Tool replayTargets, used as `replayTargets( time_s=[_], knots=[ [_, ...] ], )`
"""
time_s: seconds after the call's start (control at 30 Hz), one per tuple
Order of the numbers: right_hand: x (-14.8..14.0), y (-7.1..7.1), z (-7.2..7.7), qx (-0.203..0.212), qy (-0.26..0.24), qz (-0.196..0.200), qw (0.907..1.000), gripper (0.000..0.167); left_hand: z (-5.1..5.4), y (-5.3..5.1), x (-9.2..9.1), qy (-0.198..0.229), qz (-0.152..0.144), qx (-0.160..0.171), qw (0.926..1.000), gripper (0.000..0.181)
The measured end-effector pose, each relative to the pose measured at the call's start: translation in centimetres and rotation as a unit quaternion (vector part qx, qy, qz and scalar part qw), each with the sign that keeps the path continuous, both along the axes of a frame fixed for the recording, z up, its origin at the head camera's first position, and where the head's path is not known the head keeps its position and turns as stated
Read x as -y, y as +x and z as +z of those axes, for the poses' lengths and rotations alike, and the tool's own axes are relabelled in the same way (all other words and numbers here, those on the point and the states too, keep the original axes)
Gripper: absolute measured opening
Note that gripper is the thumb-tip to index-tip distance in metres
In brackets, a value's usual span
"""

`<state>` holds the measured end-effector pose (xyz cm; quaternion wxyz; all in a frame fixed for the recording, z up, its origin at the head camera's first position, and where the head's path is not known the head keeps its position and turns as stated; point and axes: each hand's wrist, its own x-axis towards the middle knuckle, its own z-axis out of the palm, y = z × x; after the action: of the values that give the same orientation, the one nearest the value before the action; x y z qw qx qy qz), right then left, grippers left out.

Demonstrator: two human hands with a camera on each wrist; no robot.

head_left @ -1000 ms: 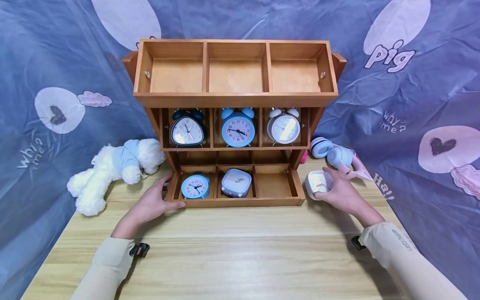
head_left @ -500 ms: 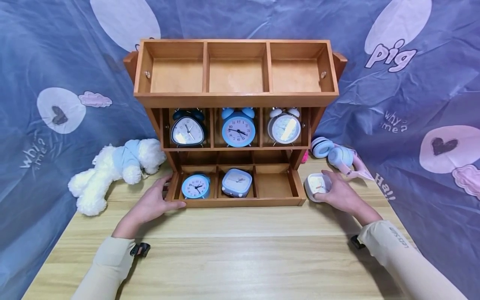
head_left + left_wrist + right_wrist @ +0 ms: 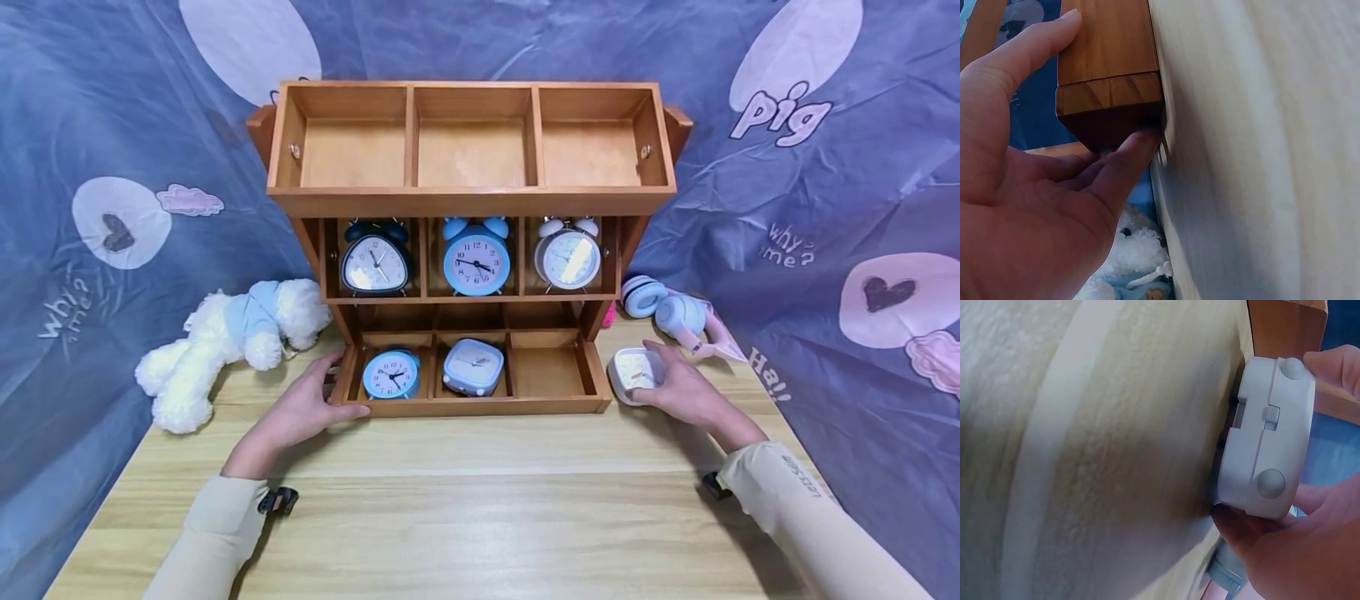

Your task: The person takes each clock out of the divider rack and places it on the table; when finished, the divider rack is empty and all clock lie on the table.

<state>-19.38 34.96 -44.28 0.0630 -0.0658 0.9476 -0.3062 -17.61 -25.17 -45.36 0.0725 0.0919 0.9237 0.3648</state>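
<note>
On my feed, a creased blue cloth (image 3: 480, 42) is hanging behind and beside a pale wooden table (image 3: 480, 508), showing white ovals (image 3: 251, 42), pink clouds (image 3: 191, 200) and lettering (image 3: 782, 114). I'm seeing light gleaming on the wood.

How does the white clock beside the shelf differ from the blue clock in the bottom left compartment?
The white clock is square with rounded corners; the blue clock is round.
The white clock is outside the shelf, held in the right grip; the blue clock sits inside, untouched.
Both have pale dials.
</note>
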Motion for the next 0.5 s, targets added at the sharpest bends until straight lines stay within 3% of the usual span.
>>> replayTargets(
  time_s=[0.5],
  knots=[
    [-0.09,0.1,0.32,0.01,0.0,0.001,1.0,0.109,-0.09,0.05,0.05,0.002,-0.003,-0.006,1.0,0.12]
  ],
)
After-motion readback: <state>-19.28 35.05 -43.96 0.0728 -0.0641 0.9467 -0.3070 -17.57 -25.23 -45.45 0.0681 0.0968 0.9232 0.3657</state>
